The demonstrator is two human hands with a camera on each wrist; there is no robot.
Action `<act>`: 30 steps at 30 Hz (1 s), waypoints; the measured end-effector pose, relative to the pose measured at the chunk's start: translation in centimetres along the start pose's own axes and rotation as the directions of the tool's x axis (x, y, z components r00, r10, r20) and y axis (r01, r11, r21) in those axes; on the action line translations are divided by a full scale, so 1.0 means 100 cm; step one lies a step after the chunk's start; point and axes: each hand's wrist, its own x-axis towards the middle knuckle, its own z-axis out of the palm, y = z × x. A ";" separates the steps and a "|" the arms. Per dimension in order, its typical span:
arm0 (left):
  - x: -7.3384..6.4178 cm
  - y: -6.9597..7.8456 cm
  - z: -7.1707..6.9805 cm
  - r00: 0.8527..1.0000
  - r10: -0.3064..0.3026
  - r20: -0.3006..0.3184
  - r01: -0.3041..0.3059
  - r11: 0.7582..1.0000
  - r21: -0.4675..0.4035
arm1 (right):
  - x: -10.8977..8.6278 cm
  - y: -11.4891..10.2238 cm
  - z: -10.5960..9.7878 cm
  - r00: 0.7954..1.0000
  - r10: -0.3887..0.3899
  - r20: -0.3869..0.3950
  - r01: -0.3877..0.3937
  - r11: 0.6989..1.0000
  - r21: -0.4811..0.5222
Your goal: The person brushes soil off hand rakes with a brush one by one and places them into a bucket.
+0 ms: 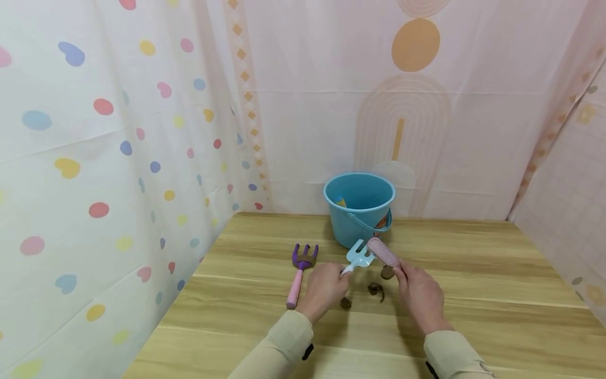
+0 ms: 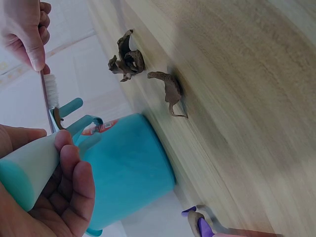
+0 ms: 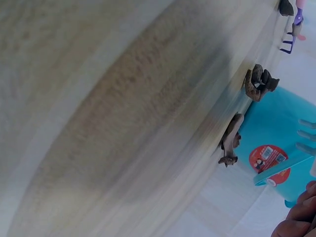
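Observation:
My left hand (image 1: 326,288) grips the pale handle of a light blue toy hand fork (image 1: 361,259), its tines raised in front of the bucket. In my right hand (image 1: 421,296) is a pink-backed brush (image 1: 383,252). The left wrist view shows its white bristles (image 2: 51,92) turned toward the fork, right at the tines. Dark brown, curled dried pieces (image 1: 376,290) lie on the table beneath the hands. Another small brown piece (image 1: 346,303) sits by my left wrist.
A blue bucket (image 1: 342,223) with its handle hanging down stands at the table's back, a yellow-and-blue item (image 1: 341,201) inside. Left of my left hand lies a purple fork (image 1: 303,262) with a pink handle and brown matter on its head. Patterned curtains (image 1: 303,131) surround the wooden table (image 1: 492,273).

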 end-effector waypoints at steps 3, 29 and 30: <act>-0.001 0.000 0.001 1.000 -0.002 0.000 0.002 1.000 -0.002 | 0.001 0.001 -0.001 1.000 0.000 0.003 0.000 1.000 0.000; -0.004 -0.011 0.005 0.999 -0.034 0.031 0.036 0.996 -0.085 | 0.009 -0.002 -0.009 1.000 0.027 0.006 -0.027 0.997 0.076; -0.004 -0.011 0.005 0.999 -0.032 0.030 0.035 0.995 -0.092 | 0.008 -0.003 -0.009 1.000 0.021 0.010 -0.022 0.997 0.078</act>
